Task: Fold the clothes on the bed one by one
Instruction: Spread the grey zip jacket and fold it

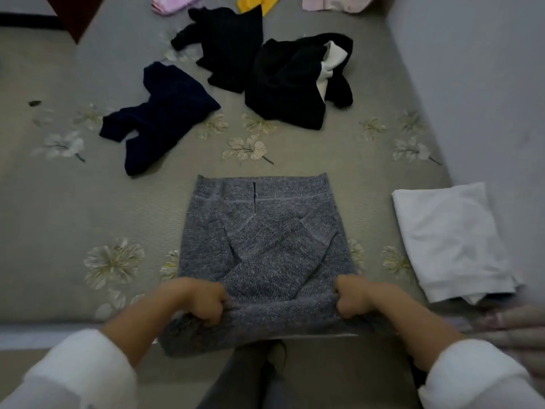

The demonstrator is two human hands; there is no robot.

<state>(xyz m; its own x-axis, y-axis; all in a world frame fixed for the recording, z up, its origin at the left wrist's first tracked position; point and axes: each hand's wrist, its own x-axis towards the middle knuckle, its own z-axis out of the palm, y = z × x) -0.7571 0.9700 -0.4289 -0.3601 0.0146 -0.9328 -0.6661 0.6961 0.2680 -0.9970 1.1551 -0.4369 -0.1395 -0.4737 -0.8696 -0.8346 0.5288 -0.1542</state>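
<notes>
My left hand [203, 299] and right hand [352, 296] pinch the grey sweater [265, 246] at its 6 o'clock edge; the soft, limp knit needs corner holds.

Only one camera here, worn on the person's head. It faces forward and steeply down across the bed [73, 202] from its near edge, close in: the left hand [200, 299] and right hand [354, 296], gripping the grey knit garment [265, 231] dead centre, sit low in frame. The wide lens bows the edges; a wall [472, 84] closes the right side.
</notes>
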